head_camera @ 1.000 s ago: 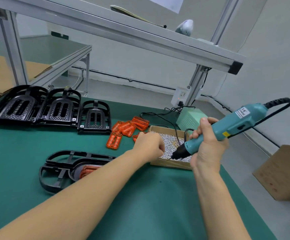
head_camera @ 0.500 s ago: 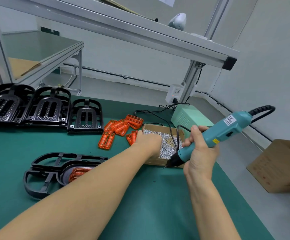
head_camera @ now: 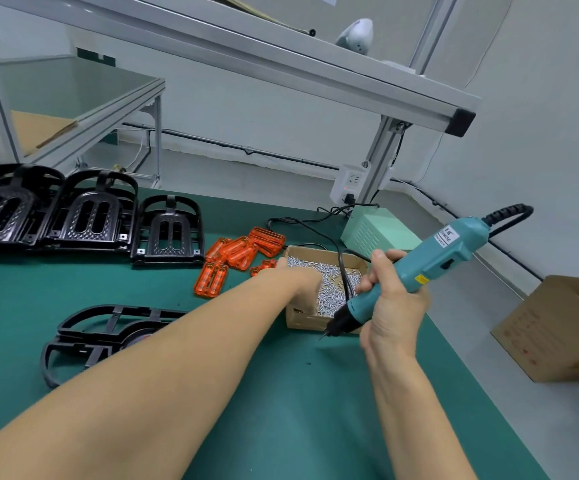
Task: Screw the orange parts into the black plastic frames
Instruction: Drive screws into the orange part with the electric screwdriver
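Right hand [head_camera: 390,299] grips driver [head_camera: 416,271] tip-down, ready; left hand [head_camera: 298,277] dips into screw box [head_camera: 315,318], grip hidden, I can't tell; frame [head_camera: 108,332] waits at 9 o'clock, orange parts [head_camera: 239,252] at 11.

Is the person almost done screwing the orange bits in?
No. Done: I cannot tell. In hand: the right hand grips the screwdriver; the left hand reaches into the screw box. Left: the near frame, loose orange parts and three frames wait.
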